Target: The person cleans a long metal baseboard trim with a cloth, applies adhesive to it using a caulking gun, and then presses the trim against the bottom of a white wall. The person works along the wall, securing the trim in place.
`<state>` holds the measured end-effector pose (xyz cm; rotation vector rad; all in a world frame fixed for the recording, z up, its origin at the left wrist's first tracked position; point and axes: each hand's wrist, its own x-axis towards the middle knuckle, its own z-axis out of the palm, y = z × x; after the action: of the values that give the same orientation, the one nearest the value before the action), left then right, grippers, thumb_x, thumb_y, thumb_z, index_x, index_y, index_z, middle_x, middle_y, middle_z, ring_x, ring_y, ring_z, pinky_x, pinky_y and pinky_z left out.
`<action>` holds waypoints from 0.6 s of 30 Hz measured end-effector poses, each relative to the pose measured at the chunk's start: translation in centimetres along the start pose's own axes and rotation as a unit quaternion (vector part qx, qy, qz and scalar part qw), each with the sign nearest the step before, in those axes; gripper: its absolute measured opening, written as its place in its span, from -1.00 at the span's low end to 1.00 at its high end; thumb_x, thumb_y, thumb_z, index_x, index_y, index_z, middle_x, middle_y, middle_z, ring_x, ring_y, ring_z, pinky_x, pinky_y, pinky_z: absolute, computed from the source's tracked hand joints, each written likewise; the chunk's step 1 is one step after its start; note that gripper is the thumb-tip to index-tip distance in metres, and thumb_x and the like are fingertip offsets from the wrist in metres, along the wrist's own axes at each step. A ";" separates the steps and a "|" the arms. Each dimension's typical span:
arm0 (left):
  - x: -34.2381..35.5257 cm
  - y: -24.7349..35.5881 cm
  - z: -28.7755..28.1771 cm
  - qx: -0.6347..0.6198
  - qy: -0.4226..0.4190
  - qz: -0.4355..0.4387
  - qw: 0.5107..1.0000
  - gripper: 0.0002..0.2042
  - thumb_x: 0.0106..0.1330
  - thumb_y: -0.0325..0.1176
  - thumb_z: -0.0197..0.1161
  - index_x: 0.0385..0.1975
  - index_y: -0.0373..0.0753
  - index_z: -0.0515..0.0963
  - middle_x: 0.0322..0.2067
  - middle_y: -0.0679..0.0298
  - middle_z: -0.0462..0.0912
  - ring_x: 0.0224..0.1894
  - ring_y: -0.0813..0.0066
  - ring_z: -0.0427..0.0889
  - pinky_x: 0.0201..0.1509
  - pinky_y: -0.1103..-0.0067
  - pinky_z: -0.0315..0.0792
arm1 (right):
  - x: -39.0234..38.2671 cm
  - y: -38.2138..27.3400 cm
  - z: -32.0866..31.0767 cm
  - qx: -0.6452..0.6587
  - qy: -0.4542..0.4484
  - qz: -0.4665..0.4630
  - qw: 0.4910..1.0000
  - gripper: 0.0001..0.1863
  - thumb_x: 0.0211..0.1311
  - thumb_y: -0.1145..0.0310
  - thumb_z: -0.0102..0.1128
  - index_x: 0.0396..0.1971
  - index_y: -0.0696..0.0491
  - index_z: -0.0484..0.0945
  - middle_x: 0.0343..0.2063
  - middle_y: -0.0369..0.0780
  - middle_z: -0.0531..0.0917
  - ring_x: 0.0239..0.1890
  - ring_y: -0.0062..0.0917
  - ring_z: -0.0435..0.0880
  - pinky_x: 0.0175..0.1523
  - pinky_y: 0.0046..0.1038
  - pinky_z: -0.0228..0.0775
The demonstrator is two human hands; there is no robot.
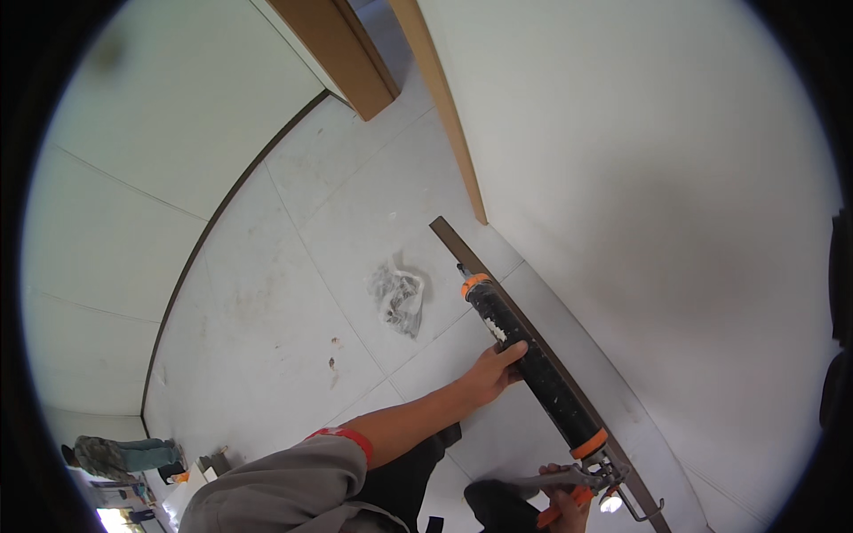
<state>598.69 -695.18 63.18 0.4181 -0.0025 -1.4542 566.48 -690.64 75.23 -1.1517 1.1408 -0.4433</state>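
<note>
My left hand [494, 373] grips the black barrel of a caulking gun [551, 382] with orange rings, its nozzle pointing toward the top of the picture. My right hand [563, 505] is wrapped round the orange trigger handle and metal mechanism at the gun's rear. A long dark brown strip [453, 238] runs just beyond the gun along the foot of the white wall [649, 178]; whether it rests on the floor is hard to tell. A crumpled clear plastic bag [398, 298] lies on the pale tiled floor [284, 293], left of the nozzle.
A doorway with wooden frames [351, 53] is at the top. A curved-looking wall with dark skirting [209, 222] bounds the left. At the lower left are a person in camouflage top [115, 455] and assorted objects [200, 471] on the floor.
</note>
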 end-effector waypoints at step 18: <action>16.0 5.5 -2.9 -0.078 0.149 0.188 0.968 -0.70 0.37 -0.04 0.32 -0.16 -0.12 0.55 -0.29 0.39 0.69 -0.25 0.55 0.67 -0.10 0.49 0.55 | 21.2 -10.5 3.5 0.009 -0.121 -0.045 0.992 -0.57 0.20 0.56 -0.06 0.11 0.29 0.34 -0.14 0.00 0.60 -0.06 -0.13 0.67 0.17 0.00 0.52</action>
<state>606.80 -709.42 58.04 0.4756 0.2594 -0.9998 580.94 -709.68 74.31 -1.2094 0.8762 -0.3701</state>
